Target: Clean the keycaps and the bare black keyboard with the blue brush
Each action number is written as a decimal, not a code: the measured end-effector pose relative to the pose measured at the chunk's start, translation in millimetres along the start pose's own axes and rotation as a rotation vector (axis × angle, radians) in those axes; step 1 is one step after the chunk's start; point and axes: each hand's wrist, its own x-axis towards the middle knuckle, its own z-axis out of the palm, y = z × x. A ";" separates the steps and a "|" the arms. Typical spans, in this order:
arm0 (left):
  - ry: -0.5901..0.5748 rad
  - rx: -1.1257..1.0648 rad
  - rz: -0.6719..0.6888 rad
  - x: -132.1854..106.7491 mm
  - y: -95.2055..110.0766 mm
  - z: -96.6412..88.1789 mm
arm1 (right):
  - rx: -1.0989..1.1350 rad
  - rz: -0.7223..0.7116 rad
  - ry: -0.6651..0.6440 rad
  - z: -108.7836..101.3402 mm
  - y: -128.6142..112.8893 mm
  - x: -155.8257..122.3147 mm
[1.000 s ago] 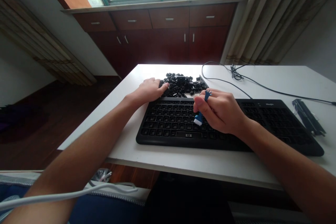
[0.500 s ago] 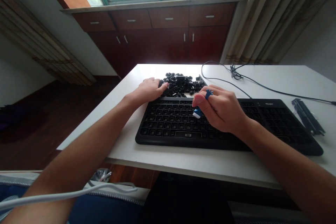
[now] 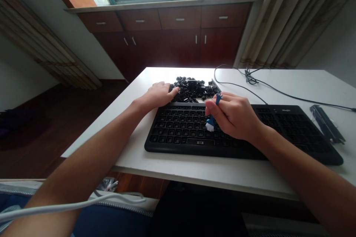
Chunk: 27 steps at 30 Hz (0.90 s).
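Observation:
A black keyboard (image 3: pixel 178 141) with its keycaps off lies across the white table. My right hand (image 3: pixel 236 116) is closed round a small blue brush (image 3: pixel 210 124), whose white bristles point down at the keyboard's bare key sockets. The brush's blue upper end sticks out above my fingers. My left hand (image 3: pixel 158 94) rests with its fingers stretched out by the keyboard's far left corner, at the edge of a heap of loose black keycaps (image 3: pixel 191 89). Some of its fingertips are hidden behind the hand.
A black cable (image 3: pixel 294 90) with a bundled knot runs over the far right of the table (image 3: pixel 144 168). Dark strip-like parts (image 3: pixel 326 124) lie right of the keyboard. A white cable (image 3: pixel 69 207) crosses below my left forearm. Cabinets (image 3: pixel 172 46) stand beyond the table.
The brush has tilted more upright in my right hand, and its bristles sit slightly lower over the keys. My left hand has stayed in place.

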 end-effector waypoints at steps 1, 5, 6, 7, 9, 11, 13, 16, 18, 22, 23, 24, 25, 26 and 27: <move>-0.001 0.006 0.000 0.0 0.1 -0.1 | -0.021 0.001 0.006 0.8 0.4 0.0; -0.001 0.006 0.014 -0.3 0.5 -0.3 | -0.041 -0.009 0.035 2.2 0.2 0.3; -0.001 0.003 0.015 -0.3 0.4 -0.3 | -0.035 -0.011 0.045 2.1 -0.2 0.5; 0.000 0.000 0.013 -0.4 0.3 -0.2 | -0.025 -0.012 0.055 1.7 -0.8 0.8; 0.000 -0.004 0.011 -0.6 -0.1 0.0 | 0.001 -0.016 0.072 0.4 -2.1 1.3; 0.000 -0.010 0.016 -0.7 -0.6 0.1 | 0.030 -0.024 0.076 -1.7 -3.5 1.7; 0.001 -0.016 0.020 -0.7 -1.0 0.0 | 0.062 -0.041 0.063 -4.1 -4.4 1.9; 0.000 -0.012 0.017 -0.4 -1.1 -0.4 | 0.103 -0.078 0.037 -7.2 -4.8 1.8; -0.003 -0.007 0.016 -0.1 -1.0 -0.6 | 0.114 -0.099 0.020 -8.0 -4.6 1.6; -0.004 -0.003 0.008 0.0 -0.5 -0.6 | 0.101 -0.105 -0.009 -5.8 -3.6 1.0; -0.004 0.000 0.007 0.0 -0.4 -0.6 | 0.091 -0.097 -0.008 -4.6 -3.1 0.8; -0.005 0.003 0.008 0.1 -0.3 -0.5 | 0.076 -0.084 -0.005 -3.3 -2.6 0.5; -0.006 0.008 0.008 0.2 -0.2 -0.3 | 0.058 -0.068 -0.001 -2.0 -2.0 0.3; -0.006 0.012 0.007 0.3 -0.1 -0.2 | 0.038 -0.050 0.002 -0.8 -1.3 0.1; -0.006 0.016 0.005 0.4 0.0 -0.1 | 0.017 -0.034 0.005 0.1 -0.7 -0.1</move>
